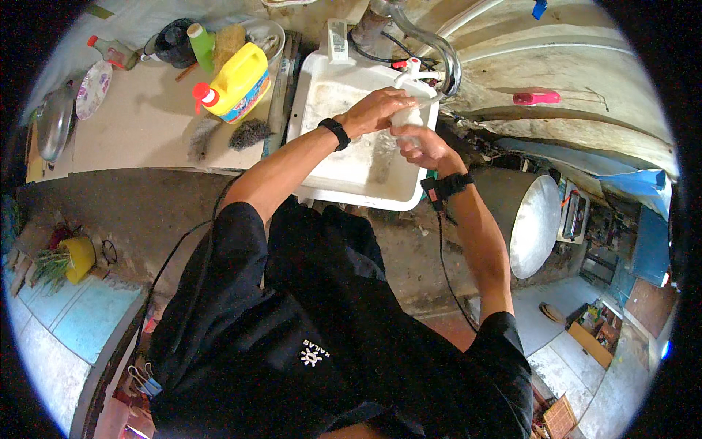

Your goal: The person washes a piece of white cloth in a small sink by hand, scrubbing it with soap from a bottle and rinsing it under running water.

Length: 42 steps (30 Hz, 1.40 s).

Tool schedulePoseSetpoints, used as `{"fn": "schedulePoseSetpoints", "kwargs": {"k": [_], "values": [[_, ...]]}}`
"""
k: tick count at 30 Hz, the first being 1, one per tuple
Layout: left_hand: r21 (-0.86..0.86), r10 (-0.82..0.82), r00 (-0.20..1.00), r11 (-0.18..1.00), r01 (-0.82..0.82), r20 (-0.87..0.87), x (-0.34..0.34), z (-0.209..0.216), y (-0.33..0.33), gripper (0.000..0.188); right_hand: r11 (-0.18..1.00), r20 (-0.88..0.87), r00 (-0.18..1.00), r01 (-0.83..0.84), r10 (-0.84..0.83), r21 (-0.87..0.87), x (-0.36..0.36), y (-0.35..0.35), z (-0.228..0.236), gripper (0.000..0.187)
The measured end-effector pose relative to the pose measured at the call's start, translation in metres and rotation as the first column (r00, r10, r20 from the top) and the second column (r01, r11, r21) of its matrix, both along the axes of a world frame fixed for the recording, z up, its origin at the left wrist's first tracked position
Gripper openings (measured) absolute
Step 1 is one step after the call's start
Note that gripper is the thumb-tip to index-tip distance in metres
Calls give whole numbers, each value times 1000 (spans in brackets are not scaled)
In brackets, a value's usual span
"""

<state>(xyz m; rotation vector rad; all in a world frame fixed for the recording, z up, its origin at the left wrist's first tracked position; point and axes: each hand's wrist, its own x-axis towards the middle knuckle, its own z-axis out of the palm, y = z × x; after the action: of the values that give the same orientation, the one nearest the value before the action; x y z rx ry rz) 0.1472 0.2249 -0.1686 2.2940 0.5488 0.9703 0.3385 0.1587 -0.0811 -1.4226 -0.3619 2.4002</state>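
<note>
Over the white sink (395, 199), my two hands hold a white, soft-looking bundle, probably a cloth (408, 118), close to the curved metal tap (455, 73). My left hand (374, 112) grips it from the left and above, fingers closed. Below it, my right hand (424, 146) is curled around its lower end. The fingers hide part of the bundle, and its exact kind is hard to make out. Water seems to splash in the basin beneath my hands. Each wrist wears a black band.
Left of the sink, a counter (146, 139) bears a yellow jug (245, 80) with a red cap, a dark scouring pad (249, 134), a green bottle (201, 47) and a patterned plate (94, 89). A large metal pot (530, 227) stands at right. Black cables hang beside both arms.
</note>
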Motion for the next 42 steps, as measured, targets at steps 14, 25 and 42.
{"fn": "schedulePoseSetpoints", "kwargs": {"k": [14, 25, 42], "values": [[-576, -422, 471, 779, -249, -774, 44, -71, -83, 25, 470, 996, 39, -883, 78, -2, 0, -91, -177, 40], [-502, 182, 912, 787, -359, -367, 6, -101, -61, 67, 463, 913, 349, -788, -210, 407, -13, -27, -76, 66], [-182, 476, 873, 872, -455, 101, 9, -4, -35, 46, 567, 834, 424, -612, -354, 552, -29, 18, -14, 38]]}}
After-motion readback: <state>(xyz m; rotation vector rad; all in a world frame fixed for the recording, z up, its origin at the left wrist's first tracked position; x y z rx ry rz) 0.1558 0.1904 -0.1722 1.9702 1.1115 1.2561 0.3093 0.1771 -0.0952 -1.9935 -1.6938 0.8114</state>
